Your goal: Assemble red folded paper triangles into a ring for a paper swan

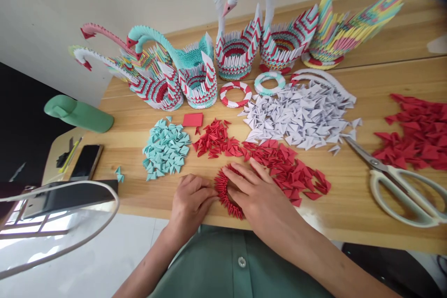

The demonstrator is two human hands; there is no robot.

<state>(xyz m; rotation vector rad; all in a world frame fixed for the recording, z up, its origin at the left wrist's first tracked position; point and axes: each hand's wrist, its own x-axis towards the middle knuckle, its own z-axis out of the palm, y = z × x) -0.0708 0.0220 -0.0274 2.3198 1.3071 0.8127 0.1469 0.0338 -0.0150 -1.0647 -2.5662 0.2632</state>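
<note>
A ring of folded red paper pieces point(224, 191) lies near the table's front edge, its spiky points facing outward. At its left side my left hand point(189, 200) has thumb and fingers pinched together on the rim. My right hand point(258, 193) covers the ring's right part, with its fingers draped over the far rim and gripping it. Just beyond that hand spreads a heap of red folded triangles point(293, 174), joined to a smaller red pile point(214, 137). A pile of light teal triangles point(165, 149) sits to the left. The ring's right side is hidden under my hand.
White triangles point(300, 114) are heaped behind the red ones. Large scissors point(401, 186) and more red triangles point(415, 130) lie right. Several paper swans point(237, 51) line the back, near a red-and-white ring point(235, 94). A green bottle point(80, 114) and phone point(87, 162) are left.
</note>
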